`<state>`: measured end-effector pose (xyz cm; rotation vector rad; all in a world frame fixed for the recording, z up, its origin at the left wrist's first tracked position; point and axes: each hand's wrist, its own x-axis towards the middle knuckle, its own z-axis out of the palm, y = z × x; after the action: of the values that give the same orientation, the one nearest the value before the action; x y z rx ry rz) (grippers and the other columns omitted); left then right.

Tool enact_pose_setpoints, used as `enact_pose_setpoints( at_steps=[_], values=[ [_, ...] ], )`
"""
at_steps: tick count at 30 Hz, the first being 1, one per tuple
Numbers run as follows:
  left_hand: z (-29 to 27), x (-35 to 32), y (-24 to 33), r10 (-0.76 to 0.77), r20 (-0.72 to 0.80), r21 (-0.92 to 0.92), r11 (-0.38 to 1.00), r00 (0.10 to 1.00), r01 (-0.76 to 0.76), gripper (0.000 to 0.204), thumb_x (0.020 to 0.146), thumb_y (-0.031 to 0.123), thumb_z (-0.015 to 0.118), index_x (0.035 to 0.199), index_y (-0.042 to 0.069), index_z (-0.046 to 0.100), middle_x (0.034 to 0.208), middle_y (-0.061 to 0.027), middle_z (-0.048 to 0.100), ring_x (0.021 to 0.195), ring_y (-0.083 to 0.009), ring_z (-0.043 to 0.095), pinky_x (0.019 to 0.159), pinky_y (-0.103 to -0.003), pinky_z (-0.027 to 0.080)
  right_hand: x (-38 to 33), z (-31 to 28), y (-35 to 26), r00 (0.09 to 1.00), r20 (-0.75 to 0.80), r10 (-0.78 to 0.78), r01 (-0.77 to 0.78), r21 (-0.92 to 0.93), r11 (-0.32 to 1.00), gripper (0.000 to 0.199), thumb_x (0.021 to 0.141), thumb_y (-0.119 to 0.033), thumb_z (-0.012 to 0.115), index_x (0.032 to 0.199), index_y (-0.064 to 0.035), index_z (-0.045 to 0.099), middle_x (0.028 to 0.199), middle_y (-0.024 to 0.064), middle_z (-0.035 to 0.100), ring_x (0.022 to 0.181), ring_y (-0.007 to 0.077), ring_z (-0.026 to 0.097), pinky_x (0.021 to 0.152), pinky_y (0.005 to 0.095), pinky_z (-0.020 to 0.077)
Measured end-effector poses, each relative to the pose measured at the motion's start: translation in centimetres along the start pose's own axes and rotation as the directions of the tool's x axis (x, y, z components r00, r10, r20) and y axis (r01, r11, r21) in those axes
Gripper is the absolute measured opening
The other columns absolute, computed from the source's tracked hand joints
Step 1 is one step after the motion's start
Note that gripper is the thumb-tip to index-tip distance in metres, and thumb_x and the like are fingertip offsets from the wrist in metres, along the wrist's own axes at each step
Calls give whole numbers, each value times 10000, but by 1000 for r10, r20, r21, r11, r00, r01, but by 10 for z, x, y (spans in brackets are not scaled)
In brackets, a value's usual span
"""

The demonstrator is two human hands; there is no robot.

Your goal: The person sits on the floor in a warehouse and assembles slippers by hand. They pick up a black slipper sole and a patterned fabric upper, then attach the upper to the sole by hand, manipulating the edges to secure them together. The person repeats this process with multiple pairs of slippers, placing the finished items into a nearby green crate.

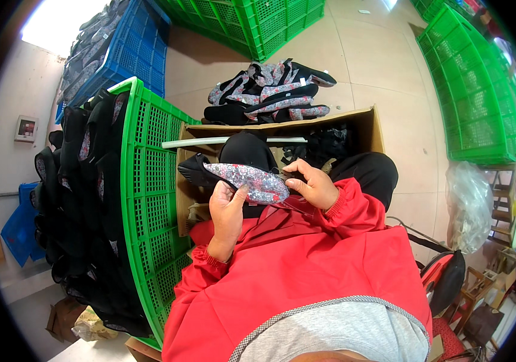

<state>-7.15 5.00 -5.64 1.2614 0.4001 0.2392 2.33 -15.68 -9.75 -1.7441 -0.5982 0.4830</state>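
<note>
A black shoe with a floral-patterned inside (243,178) lies across both hands above my lap, its toe pointing left. My left hand (226,212) grips it from below, thumb on the patterned lining. My right hand (313,184) closes on the shoe's right end; whether it also holds a small tool is unclear. Both sleeves are red. Behind the shoe stands an open cardboard box (371,128) with dark material inside and a white rod (200,142) across its top.
A green plastic crate (152,181) full of black shoes stands at my left. A pile of finished floral shoes (273,93) lies on the tiled floor beyond the box. More green crates (481,102) stand right and back, a blue crate (128,54) at back left.
</note>
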Motion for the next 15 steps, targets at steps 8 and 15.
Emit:
enact_pose_setpoints(
  at_steps=[8, 15],
  values=[
    [-4, 2, -8, 25, -6, 91, 996, 1000, -25, 86, 928, -10, 615, 1001, -14, 570, 957, -54, 660, 829, -80, 608, 734, -223, 495, 7, 0, -15, 998, -1, -58, 58, -85, 995, 285, 918, -254, 643, 1138, -74, 617, 994, 113, 696, 931, 293, 678, 784, 342, 515],
    [-12, 4, -15, -32, 39, 114, 993, 999, 27, 156, 921, -35, 600, 1072, -16, 565, 1037, -76, 654, 928, -122, 619, 849, -259, 493, 10, 18, 11, 995, -101, 19, 22, 392, 920, 216, 989, -225, 573, 1124, -57, 589, 906, 52, 640, 728, 143, 591, 666, 260, 478]
  ],
)
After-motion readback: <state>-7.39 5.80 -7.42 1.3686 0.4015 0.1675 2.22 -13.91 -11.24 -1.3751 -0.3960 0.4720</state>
